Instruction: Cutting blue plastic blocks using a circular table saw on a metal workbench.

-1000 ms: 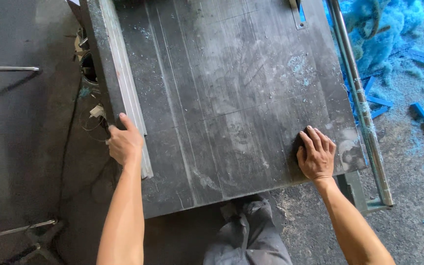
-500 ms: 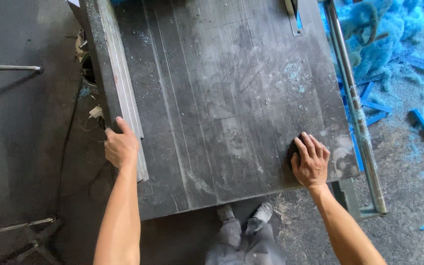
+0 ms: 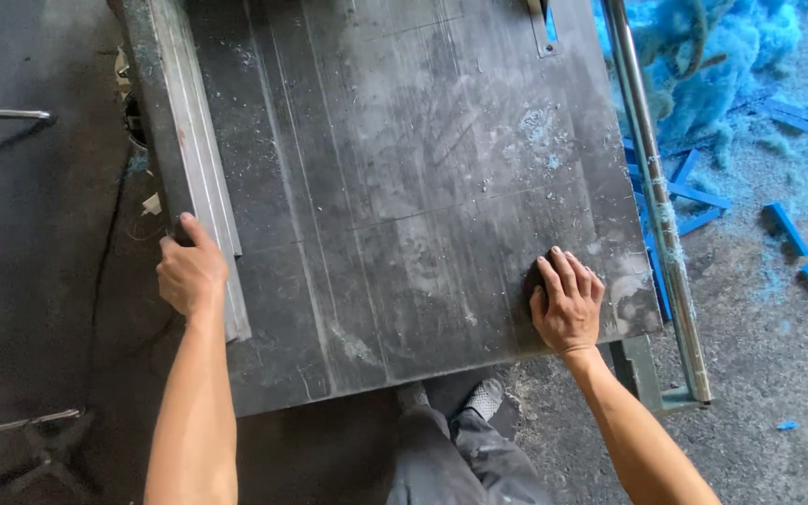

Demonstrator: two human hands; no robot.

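Note:
A large dark, scratched board (image 3: 404,187) lies flat on a work table in front of me. My left hand (image 3: 191,271) grips the board's left edge, beside a long grey metal rail (image 3: 200,159) that runs along that side. Near the board's front right corner, my right hand (image 3: 568,301) lies flat on the surface with its fingers together. Pale dust and blue flecks are scattered over the board.
A metal pipe (image 3: 652,187) runs along the table's right side. Blue fluff (image 3: 713,65) and blue offcut strips (image 3: 787,229) litter the concrete floor to the right. My legs and shoes (image 3: 460,411) stand at the table's front edge. Metal bars (image 3: 2,114) lie at left.
Both hands have stayed on the board, and the view has shifted slightly. The board and hands sit a little further from my feet than before.

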